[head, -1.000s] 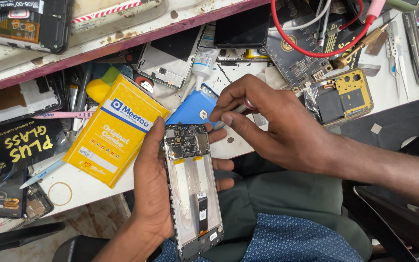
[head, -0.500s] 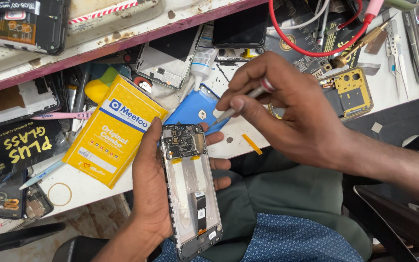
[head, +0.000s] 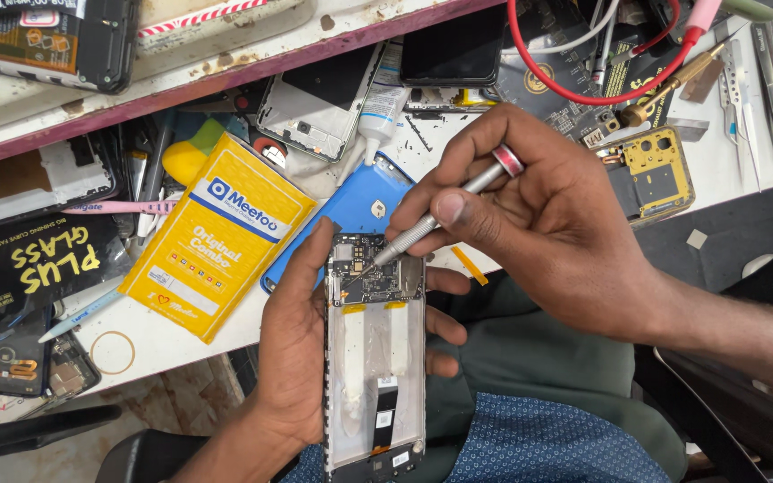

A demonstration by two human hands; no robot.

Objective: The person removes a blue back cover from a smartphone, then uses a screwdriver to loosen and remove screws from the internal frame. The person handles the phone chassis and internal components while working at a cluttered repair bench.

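Cluttered surface (head: 735,170) behind; left hand (head: 301,358) grips opened phone (head: 375,358), right hand (head: 547,224) pinches screwdriver (head: 445,215), tip on board.

The screwdriver (head: 445,207) has a smooth, brushed-metal shaft. The opened phone (head: 375,353) shows a matt dark circuit board and a dull whitish plastic frame. The yellow box (head: 218,237) looks like glossy card. The table (head: 149,344) is scuffed, stained white.

Box (head: 216,237) left of phone (head: 375,358) — beside.
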